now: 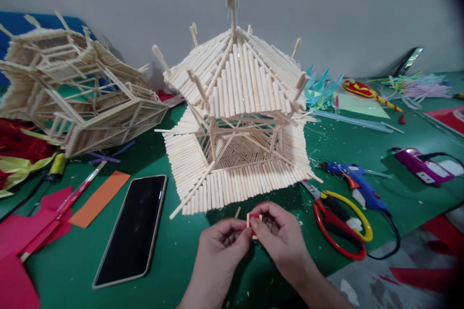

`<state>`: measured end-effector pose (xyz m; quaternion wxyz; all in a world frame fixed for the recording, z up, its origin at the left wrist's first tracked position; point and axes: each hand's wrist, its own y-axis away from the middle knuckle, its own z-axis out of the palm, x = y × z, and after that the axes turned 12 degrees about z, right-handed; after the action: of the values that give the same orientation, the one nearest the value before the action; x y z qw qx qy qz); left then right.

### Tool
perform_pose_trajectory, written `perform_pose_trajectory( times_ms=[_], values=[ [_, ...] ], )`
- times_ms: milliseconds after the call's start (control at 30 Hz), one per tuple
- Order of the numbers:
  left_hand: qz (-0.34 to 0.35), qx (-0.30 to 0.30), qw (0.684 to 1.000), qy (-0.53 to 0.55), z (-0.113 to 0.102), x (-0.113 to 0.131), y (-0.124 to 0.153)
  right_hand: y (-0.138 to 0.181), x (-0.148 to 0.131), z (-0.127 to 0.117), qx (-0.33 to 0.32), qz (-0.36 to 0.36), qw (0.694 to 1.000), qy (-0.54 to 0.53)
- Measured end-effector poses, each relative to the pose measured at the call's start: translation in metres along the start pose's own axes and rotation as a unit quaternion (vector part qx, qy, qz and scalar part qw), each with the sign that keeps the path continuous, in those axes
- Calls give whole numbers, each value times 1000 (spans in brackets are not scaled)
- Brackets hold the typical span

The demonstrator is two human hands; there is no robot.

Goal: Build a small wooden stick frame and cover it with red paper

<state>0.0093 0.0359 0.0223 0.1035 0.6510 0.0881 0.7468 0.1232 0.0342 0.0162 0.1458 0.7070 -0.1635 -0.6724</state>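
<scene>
Between my two hands is a small square frame of pale sticks with a red face (254, 219). My left hand (225, 244) pinches its left edge between thumb and fingers. On the other side, my right hand (279, 231) grips it with the thumb pressed on the red face. Just beyond my hands stands a pavilion model built of wooden sticks (242, 82), with a pointed roof above a wider lower roof. Scissors (340, 222) with red and yellow handles lie to the right of my right hand.
A blue glue gun (357, 183) with a black cord lies beyond the scissors. At left are a phone (132, 229), an orange strip (100, 198), red paper (32, 231) and a second stick structure (79, 87). A purple device (424, 164) sits at far right.
</scene>
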Motion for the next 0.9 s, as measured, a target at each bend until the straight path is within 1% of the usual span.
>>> perform_pose_trajectory(
  times_ms=[233, 600, 900],
  values=[
    [8, 8, 1000, -10, 1, -1, -1, -2, 3, 1, 24, -11, 999, 35],
    [5, 8, 1000, -7, -1, -3, 1, -3, 5, 2, 30, -9, 999, 44],
    [-2, 11, 1000, -1, 0, -4, -1, -4, 8, 2, 24, -25, 999, 38]
  ],
)
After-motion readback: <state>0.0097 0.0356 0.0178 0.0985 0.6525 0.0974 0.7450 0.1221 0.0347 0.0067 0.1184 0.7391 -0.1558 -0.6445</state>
